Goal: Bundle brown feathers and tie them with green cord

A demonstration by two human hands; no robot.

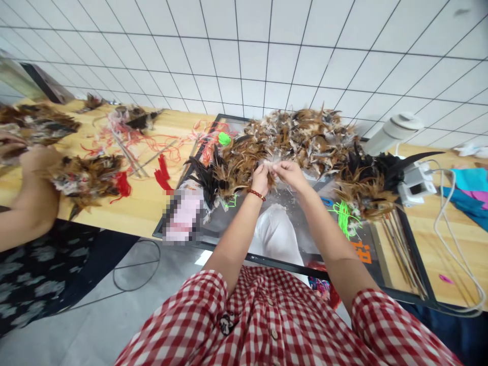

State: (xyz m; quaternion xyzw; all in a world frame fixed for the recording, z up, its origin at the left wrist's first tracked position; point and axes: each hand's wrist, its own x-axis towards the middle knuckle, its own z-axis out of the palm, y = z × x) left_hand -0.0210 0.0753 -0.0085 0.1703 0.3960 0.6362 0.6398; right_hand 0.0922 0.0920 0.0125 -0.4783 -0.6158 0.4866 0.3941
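Note:
My left hand (261, 178), with a beaded bracelet at the wrist, is closed with its fingertips pinched. Close against it, my right hand (288, 174) pinches too. Between the fingertips is what looks like a brown feather with a pale base; its details are too small to make out. Both hands are above a dark, black-framed panel (244, 218), at the near edge of a large heap of brown feathers (301, 134). Black feathers (209, 178) lie left of the hands. More brown and black feathers (366, 188) are piled on the right.
Green cord (345, 218) and thin sticks (404, 249) lie right. A white bottle (394, 132) stands behind a white adapter (417, 183) with cables. Leftward are red cord (162, 173), tangled pink strings (152, 142) and a feather bundle (89, 175) near another person's arm (34, 203).

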